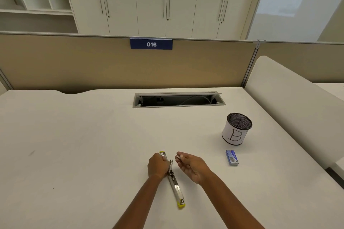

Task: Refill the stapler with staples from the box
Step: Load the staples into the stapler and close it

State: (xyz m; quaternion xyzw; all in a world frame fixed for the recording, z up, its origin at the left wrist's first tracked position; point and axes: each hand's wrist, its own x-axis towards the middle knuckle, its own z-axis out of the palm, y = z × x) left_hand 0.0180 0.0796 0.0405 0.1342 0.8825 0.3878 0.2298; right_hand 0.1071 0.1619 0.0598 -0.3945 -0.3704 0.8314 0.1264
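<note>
Stapler laid open flat on the worktop, my two hands at its hinge.

My left hand [158, 166] presses down with its grip closed over the far half of the yellow-tipped, silver metal stapler [174, 182], which lies unfolded on the pale worktop [74, 145]; one yellow end shows past my knuckles, the other yellow end lies nearer me. My right hand [191, 166] hovers just beside the hinge, palm turned up, fingers loosely curled, thumb and forefinger pinched on a small silvery strip, apparently staples [179, 157], though it is too small to tell for certain. The small blue cardboard staple box [232, 157] lies well to the right, near a black mesh cup wrapped in white paper lettered "B" [236, 129]. A blue "016" sign [151, 43] hangs on the tan partition behind.
</note>
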